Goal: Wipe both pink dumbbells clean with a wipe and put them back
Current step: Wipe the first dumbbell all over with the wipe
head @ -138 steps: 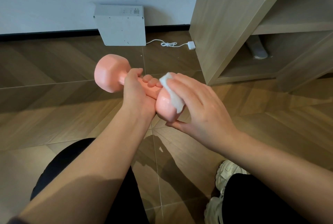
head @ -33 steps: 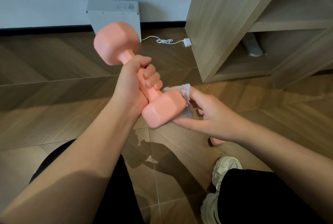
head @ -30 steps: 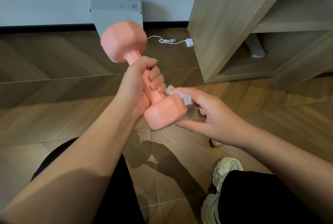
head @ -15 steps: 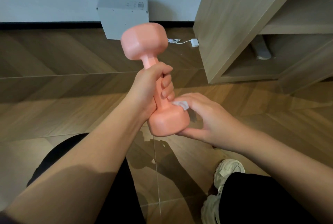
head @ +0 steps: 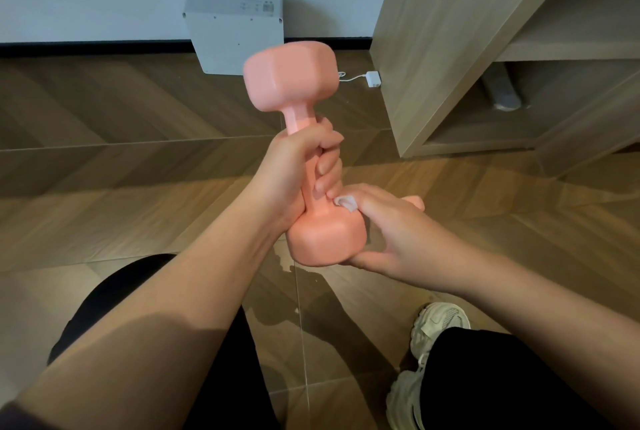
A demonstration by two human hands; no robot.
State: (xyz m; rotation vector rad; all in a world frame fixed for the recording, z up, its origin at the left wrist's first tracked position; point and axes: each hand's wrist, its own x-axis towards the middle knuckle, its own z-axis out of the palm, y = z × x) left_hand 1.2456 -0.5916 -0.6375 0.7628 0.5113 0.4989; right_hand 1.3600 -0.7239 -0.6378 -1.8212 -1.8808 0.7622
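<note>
Pink dumbbell [head: 291, 80] sat almost upright mid-frame, matte, with blocky heads. Left hand [head: 298, 170] gripped the handle, right hand [head: 388, 225] clutched a crumpled white wipe [head: 346, 203] against the lower head.

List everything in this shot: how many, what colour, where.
pink hex-headed dumbbell: one, pink, held nearly upright above the floor
pink rounded piece: one, pink, mostly hidden beyond the right grip
small white wipe: one, white, pressed on the dumbbell's lower head
flat white box: one, white, against the wall
light wooden shelf unit: one, tan, upper right
white cable with plug: one, white, floor by the shelf unit
grey object: one, grey, shelf unit's bottom compartment
white sneaker: at least one, white, lower right
left grip: one, bare, curled round the dumbbell's handle
right grip: one, bare, holding the wipe
</note>
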